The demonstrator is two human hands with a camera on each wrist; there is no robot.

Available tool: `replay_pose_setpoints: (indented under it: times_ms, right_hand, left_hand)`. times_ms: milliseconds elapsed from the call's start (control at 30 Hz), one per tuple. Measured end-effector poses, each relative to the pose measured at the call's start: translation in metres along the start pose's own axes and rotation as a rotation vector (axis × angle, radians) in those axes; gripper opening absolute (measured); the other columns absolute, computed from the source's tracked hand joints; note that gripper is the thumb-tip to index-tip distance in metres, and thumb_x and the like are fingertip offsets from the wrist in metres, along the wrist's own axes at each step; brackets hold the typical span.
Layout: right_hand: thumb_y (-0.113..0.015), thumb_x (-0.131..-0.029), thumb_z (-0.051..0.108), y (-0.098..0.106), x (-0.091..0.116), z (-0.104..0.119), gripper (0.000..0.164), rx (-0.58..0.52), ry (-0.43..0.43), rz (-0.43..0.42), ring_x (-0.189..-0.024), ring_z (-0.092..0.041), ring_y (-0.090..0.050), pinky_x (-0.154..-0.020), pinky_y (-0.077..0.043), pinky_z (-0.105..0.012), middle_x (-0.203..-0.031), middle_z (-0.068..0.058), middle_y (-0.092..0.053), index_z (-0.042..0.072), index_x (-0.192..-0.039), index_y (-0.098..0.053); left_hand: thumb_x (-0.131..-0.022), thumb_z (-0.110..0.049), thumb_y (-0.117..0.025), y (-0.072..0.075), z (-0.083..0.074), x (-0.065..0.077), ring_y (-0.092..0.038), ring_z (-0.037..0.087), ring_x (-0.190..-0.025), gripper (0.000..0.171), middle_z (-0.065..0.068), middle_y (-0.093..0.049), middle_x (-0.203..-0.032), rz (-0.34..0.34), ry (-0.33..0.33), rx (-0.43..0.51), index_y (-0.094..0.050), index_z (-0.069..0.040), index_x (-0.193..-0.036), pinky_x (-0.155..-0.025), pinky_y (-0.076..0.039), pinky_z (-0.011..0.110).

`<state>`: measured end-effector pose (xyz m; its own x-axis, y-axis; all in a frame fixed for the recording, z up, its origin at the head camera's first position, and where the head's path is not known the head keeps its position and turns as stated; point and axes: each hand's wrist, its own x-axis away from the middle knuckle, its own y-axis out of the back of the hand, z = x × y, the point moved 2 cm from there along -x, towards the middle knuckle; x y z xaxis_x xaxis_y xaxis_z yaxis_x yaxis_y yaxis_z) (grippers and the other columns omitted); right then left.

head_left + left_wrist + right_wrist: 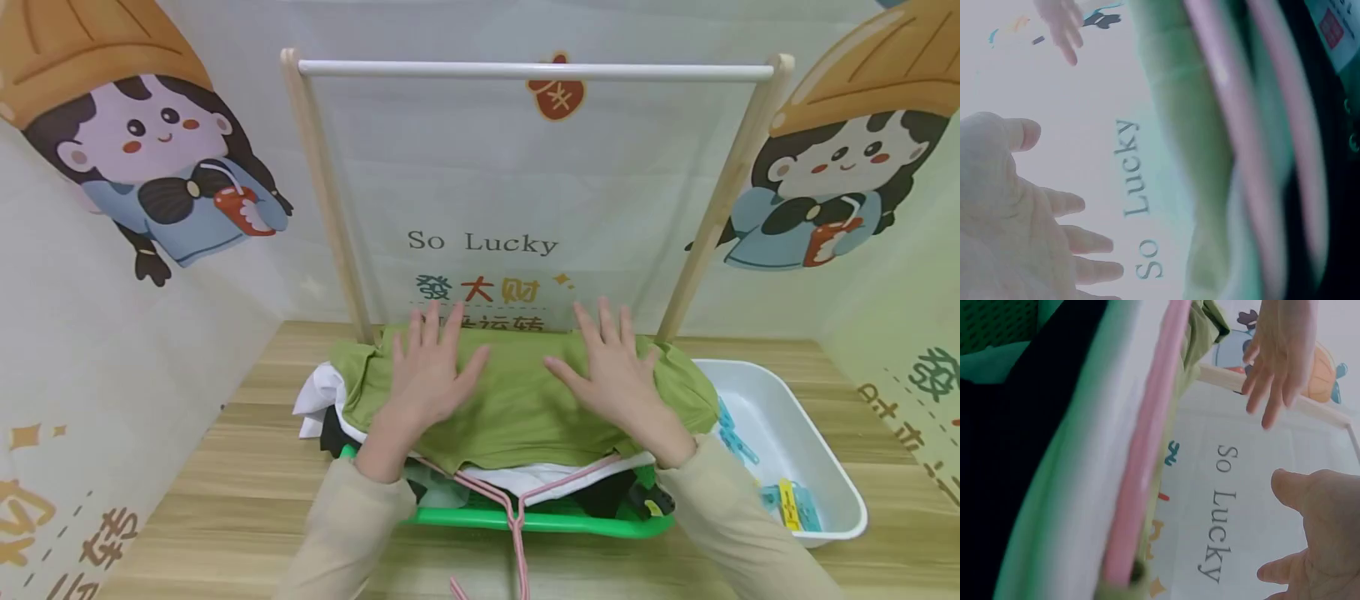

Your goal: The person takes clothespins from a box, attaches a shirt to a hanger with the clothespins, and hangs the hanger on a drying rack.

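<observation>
Both hands are held palm down with fingers spread over a green garment [517,392]. The left hand [431,375] is above its left half, the right hand [618,379] above its right half. In the left wrist view, a gap shows between the left palm [1010,219] and the cloth. The right wrist view shows a similar gap beside the right hand [1329,531]. Under the green garment lies a pink hanger [517,521], its hook end toward the person. White cloth [517,478] and black clothing are piled below, in a green basket [555,523].
Behind the pile stands a rack with wooden posts [705,217] and a white rod [525,72]. To the right, a white tray [847,500] holds blue clothespins [738,442] and a yellow clothespin [789,504]. A printed backdrop encloses the wooden tabletop [217,492].
</observation>
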<state>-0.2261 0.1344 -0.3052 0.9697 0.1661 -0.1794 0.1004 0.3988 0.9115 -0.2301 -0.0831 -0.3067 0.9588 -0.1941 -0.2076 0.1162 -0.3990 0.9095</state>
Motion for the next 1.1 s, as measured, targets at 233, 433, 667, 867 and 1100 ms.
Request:
replay_pose_setpoints:
  times_ms: [233, 433, 667, 867, 1100]
  right_hand:
    - [-0.061, -0.09, 0.038, 0.012, 0.011, -0.019, 0.078, -0.068, 0.069, -0.127, -0.137, -0.044, -0.016, -0.098, -0.019, -0.07, -0.152, -0.024, -0.016, 0.003, -0.148, -0.022]
    - [-0.068, -0.086, 0.015, 0.025, 0.029, -0.041, 0.057, -0.128, 0.163, -0.383, -0.106, -0.044, -0.055, -0.078, -0.047, -0.053, -0.127, -0.027, -0.053, -0.006, -0.133, -0.044]
    - [-0.069, -0.081, 0.005, 0.037, 0.044, -0.076, 0.038, -0.121, 0.145, -0.598, -0.079, -0.04, -0.064, -0.038, -0.032, -0.028, -0.098, -0.026, -0.066, -0.007, -0.116, -0.058]
    - [-0.066, -0.083, 0.005, 0.037, 0.052, -0.106, 0.035, -0.111, 0.051, -0.588, -0.079, -0.042, -0.064, -0.046, -0.043, -0.037, -0.096, -0.028, -0.065, -0.008, -0.115, -0.059]
    - [-0.063, -0.085, 0.006, 0.03, 0.055, -0.141, 0.03, -0.092, -0.054, -0.434, -0.076, -0.044, -0.063, -0.063, -0.049, -0.053, -0.088, -0.031, -0.064, -0.013, -0.108, -0.059]
  left_hand:
    - [-0.096, -0.037, -0.047, 0.023, 0.016, 0.019, -0.018, 0.044, -0.136, 0.062, 0.022, -0.024, -0.15, -0.027, -0.069, 0.023, -0.028, -0.006, -0.147, -0.106, -0.008, 0.063]
    - [-0.089, -0.018, -0.061, 0.032, 0.044, 0.038, -0.043, 0.04, -0.123, 0.042, 0.018, -0.054, -0.129, -0.122, -0.237, 0.006, -0.054, -0.001, -0.127, -0.102, -0.024, 0.061]
    - [-0.079, -0.001, -0.07, 0.031, 0.073, 0.048, -0.061, 0.031, -0.098, 0.026, 0.012, -0.068, -0.103, -0.199, -0.425, 0.055, -0.067, 0.0, -0.105, -0.085, -0.045, 0.049]
    - [-0.073, 0.004, -0.073, 0.028, 0.088, 0.053, -0.063, 0.03, -0.093, 0.031, 0.012, -0.069, -0.1, -0.236, -0.494, 0.087, -0.067, 0.002, -0.104, -0.08, -0.048, 0.047]
    - [-0.067, -0.001, -0.079, 0.02, 0.099, 0.056, -0.063, 0.029, -0.091, 0.036, 0.011, -0.069, -0.097, -0.259, -0.57, 0.082, -0.067, 0.002, -0.101, -0.078, -0.048, 0.046]
